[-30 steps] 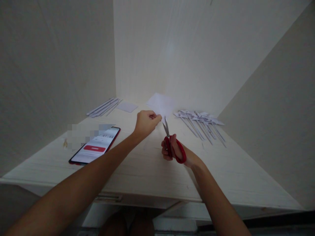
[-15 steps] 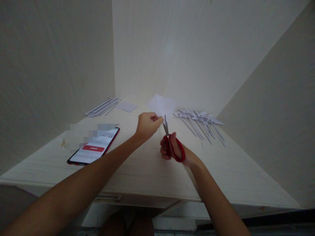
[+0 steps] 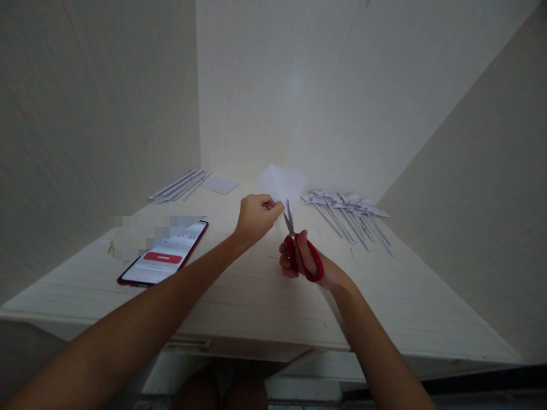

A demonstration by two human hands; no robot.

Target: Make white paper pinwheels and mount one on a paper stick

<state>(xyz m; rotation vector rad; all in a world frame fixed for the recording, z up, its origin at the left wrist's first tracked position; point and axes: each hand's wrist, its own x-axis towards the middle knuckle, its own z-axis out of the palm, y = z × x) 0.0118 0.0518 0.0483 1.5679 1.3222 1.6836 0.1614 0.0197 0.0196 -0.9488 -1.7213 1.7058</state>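
Between thumb and fingers, my left hand [image 3: 257, 215] pinches the near corner of a white sheet of paper [image 3: 282, 183], which shows a crease and stands out beyond the hand. My right hand [image 3: 301, 256] is closed around the red handles of a pair of scissors [image 3: 291, 219]. Its blades point away from me, slightly parted, at the paper's near corner, close to my left fingertips. Whether the blades touch the paper I cannot tell.
Several rolled paper sticks [image 3: 179, 187] lie at the back left beside a square of paper [image 3: 220, 184]. Paper pinwheels on sticks [image 3: 348, 208] are heaped at the back right. A phone [image 3: 164, 256] lies left of my forearm. Walls [image 3: 299, 85] enclose the white table [image 3: 256, 307].
Both hands, the paper and the scissors stay almost in place. The scissors have shifted very slightly to the right in view. The timer on the phone has advanced.
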